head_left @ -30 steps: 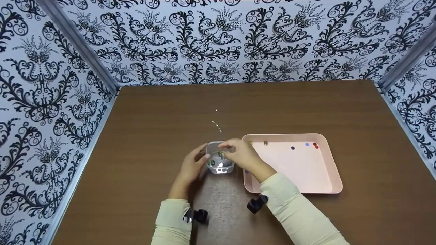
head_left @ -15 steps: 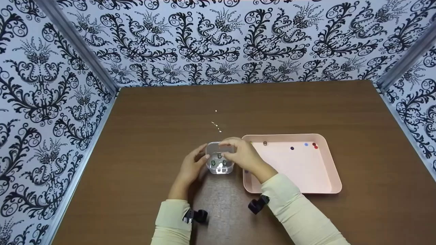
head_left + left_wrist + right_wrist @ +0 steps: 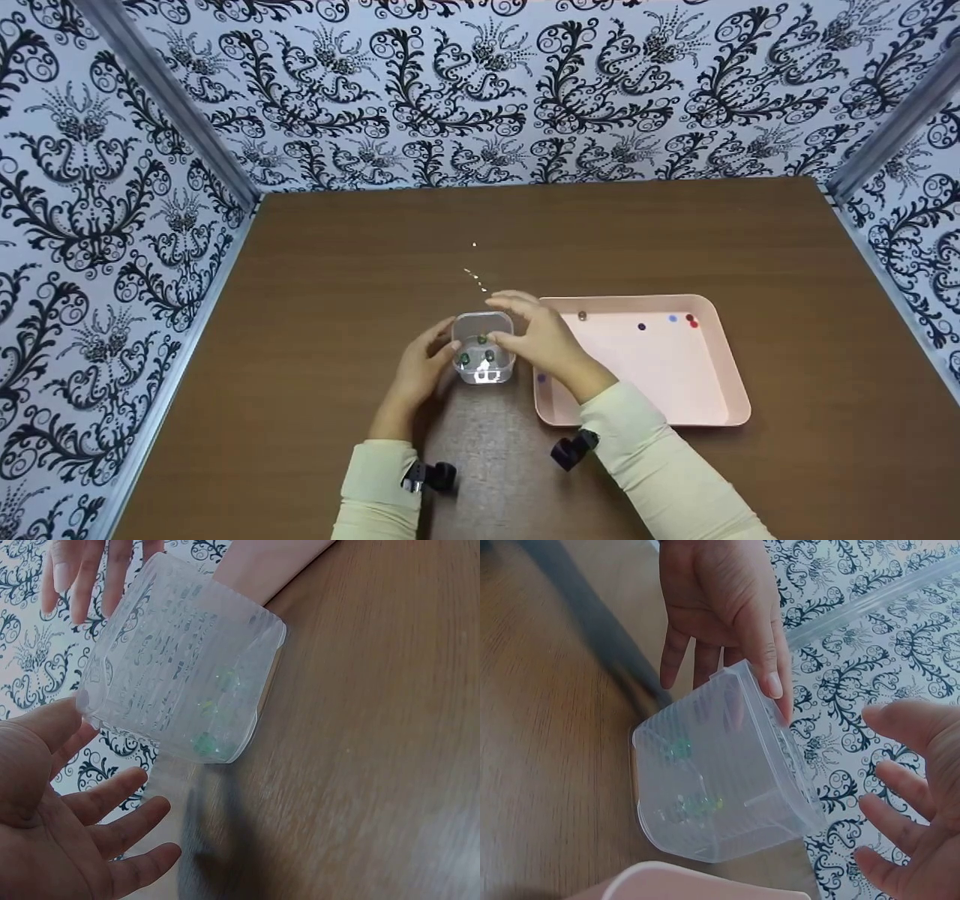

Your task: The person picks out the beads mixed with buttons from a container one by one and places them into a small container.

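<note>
Container of clear ribbed plastic [image 3: 484, 376], roughly square with rounded corners, stands upright on the brown wood-grain table [image 3: 352, 270], just left of the tray. Its open mouth points upward; from above, neither side looks plainly longer. Three small, rounded green glass pieces [image 3: 465, 358] lie low inside, blurred by the walls in both wrist views, so their exact shape is hard to make out.

The left hand [image 3: 418, 367] is at the container's left side, its thumb touching the rim and its other fingers loosely spread; how firmly the forefinger bears on the plastic cannot be told. The right hand [image 3: 546, 339] is by the mouth's right edge, thumb and fingers parted and holding nothing. From above it covers part of the container's right rim and the tray's far left corner.

The pale pink rectangular tray [image 3: 675, 382] lies to the right, its long axis running left to right. Along its far side sit a brownish bead [image 3: 582, 316], a dark bead [image 3: 641, 327], a light blue bead [image 3: 673, 319] and two red beads [image 3: 694, 325]; a darker blue bead [image 3: 541, 379] is near the left wall. Cream sleeves [image 3: 660, 465] are cut off at the near edge.
</note>
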Tool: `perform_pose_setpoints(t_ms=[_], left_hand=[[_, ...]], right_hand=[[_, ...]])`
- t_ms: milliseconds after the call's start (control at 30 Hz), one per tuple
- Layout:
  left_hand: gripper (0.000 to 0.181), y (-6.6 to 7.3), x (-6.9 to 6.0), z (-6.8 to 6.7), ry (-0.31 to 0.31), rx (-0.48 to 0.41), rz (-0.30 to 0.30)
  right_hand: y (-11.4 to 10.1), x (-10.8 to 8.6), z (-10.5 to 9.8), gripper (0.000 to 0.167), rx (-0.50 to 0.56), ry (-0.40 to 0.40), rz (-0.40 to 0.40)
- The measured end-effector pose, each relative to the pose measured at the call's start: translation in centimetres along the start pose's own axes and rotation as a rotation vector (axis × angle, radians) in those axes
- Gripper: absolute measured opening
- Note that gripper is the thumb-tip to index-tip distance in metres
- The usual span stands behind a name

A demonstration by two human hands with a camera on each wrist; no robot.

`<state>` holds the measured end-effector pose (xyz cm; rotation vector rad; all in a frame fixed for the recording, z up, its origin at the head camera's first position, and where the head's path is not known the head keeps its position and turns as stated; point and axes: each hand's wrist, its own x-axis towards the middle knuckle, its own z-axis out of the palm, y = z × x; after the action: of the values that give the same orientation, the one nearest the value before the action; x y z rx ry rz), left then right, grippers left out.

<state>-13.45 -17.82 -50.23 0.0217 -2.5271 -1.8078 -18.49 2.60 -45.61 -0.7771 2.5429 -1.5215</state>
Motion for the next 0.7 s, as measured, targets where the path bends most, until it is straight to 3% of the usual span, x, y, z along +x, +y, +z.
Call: perform_pose_setpoints(t_ms=[267,700], left_hand=[[0.043,-0.2,0.1,0.1,-0.007,0.025,-0.006],[0.044,-0.1,0.0,0.1,-0.008,0.013,-0.011]], right_hand=[[0.0,-0.1,-0.7,0.065,-0.067,0.005,-0.027],[0.4,-0.2,-1.6,0.068,-0.191,0.024,-0.047]])
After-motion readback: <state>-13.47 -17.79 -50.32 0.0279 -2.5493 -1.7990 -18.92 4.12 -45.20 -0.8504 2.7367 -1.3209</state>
